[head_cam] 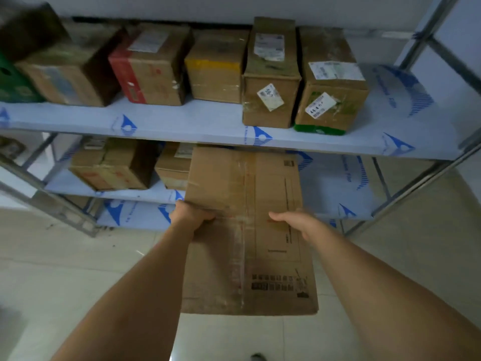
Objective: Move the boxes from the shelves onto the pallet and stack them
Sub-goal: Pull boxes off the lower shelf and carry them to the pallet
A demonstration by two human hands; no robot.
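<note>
A long brown cardboard box (247, 230) sticks out from the middle shelf (335, 183) toward me, its far end under the upper shelf. My left hand (191, 213) grips its left edge with curled fingers. Over on the box's right side, my right hand (294, 221) lies on the top face with the thumb stretched across the cardboard; its fingers are hidden past the right edge. Several more boxes stand in a row on the upper shelf (208, 121). No pallet is in view.
Two smaller boxes (112, 165) sit on the middle shelf left of the long box. A lower shelf (135, 217) shows beneath. Metal shelf posts (406, 191) stand at the right and left. Pale tiled floor (78, 269) lies below my arms.
</note>
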